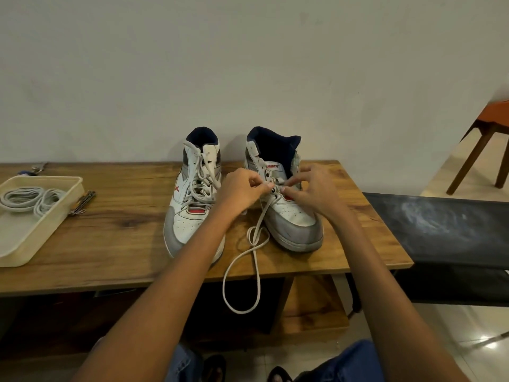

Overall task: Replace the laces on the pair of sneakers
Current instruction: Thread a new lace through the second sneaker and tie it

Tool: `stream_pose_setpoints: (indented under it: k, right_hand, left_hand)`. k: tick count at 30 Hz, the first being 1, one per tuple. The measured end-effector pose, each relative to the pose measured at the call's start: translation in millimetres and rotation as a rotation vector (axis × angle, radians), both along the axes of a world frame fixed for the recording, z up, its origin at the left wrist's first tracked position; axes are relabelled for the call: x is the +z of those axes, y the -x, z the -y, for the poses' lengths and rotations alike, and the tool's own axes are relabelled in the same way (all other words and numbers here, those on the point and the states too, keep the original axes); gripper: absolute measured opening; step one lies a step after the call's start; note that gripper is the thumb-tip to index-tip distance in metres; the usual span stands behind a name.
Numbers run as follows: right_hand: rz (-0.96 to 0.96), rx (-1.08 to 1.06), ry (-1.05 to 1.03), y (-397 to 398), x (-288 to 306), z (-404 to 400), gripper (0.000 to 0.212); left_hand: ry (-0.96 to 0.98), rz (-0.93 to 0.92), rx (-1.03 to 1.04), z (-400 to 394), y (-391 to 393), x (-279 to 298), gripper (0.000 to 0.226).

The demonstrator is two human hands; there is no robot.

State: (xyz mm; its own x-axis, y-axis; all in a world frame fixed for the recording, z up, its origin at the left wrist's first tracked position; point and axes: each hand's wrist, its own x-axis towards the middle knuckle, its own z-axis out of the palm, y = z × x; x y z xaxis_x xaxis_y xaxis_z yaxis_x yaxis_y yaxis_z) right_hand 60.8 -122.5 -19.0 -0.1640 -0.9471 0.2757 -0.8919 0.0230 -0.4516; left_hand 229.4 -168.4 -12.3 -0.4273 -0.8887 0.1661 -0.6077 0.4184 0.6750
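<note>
Both hands, left hand [242, 188] and right hand [311, 188], pinching lace [256, 235] at right sneaker [286, 205] eyelets; fingertips hiding threading point.

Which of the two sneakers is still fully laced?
The left sneaker, untouched by either hand; the right sneaker has bare upper eyelets and a loose lace trailing off the table.

— Light? 
— Dim, warm indoor light; wall [248, 64] evenly grey. Glare spots showed on the floor tiles [484, 344] at lower right.
— Shadows? 
— Soft ones under the sneakers [192, 205]; deep dark beneath the table [115, 244].
— Sharpness? 
— Centre fair; edges bowed by the wide lens, corners soft.
</note>
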Motion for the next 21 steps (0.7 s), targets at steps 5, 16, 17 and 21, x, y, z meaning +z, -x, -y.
stream_pose_setpoints:
  k: [5,16,17,21]
  right_hand:
    - [0.075,-0.056,0.03,-2.8,1.5,0.1,0.022]
    - [0.148,-0.055,0.173,-6.8,1.7,5.6,0.02]
    - [0.153,-0.07,0.181,-7.3,1.3,5.7,0.02]
    - [0.153,-0.079,0.186,-14.2,-4.6,6.5,0.019]
  left_hand:
    - [0.125,0.042,0.154,-4.7,0.1,2.6,0.019]
    - [0.325,0.293,0.358,-8.7,-1.0,7.3,0.034]
    - [0.354,0.217,0.33,-7.4,-1.4,7.7,0.035]
    - [0.294,0.056,0.172,-4.5,2.1,2.7,0.023]
